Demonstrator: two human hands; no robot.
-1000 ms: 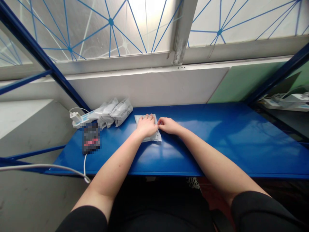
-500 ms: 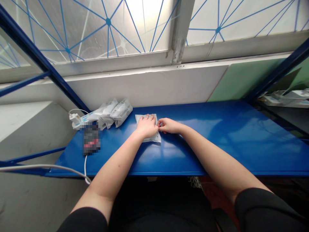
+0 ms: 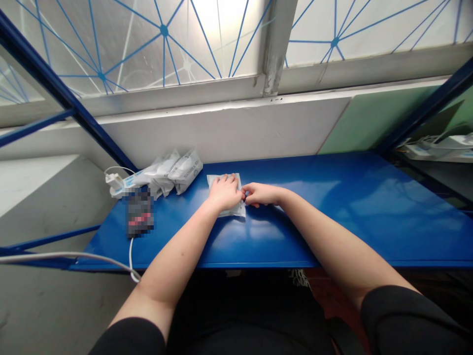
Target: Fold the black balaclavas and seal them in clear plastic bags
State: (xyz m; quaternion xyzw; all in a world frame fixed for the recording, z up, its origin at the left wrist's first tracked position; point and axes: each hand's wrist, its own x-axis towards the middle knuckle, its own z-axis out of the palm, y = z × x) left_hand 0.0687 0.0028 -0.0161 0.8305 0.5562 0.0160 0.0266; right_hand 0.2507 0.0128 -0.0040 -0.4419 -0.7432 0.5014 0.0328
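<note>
A small white packet [image 3: 233, 211] lies flat on the blue table [image 3: 354, 212]. My left hand [image 3: 224, 192] rests on top of it with the fingers stretched out and covers most of it. At the packet's right edge, my right hand [image 3: 260, 194] has its fingers curled and pinched together, close to the left thumb. Whatever is between those right fingertips is too small and hidden to make out.
Several white printed packets [image 3: 185, 171] are heaped at the back left beside a white power strip [image 3: 117, 185]. A blurred dark device [image 3: 139, 212] with a white cable [image 3: 130, 254] lies nearer. Blue frame posts [image 3: 99, 133] flank the table.
My right hand has shifted very slightly, its wrist bending a little more, while the fingers stay at the packet's right edge. The left hand holds its place on the packet.
</note>
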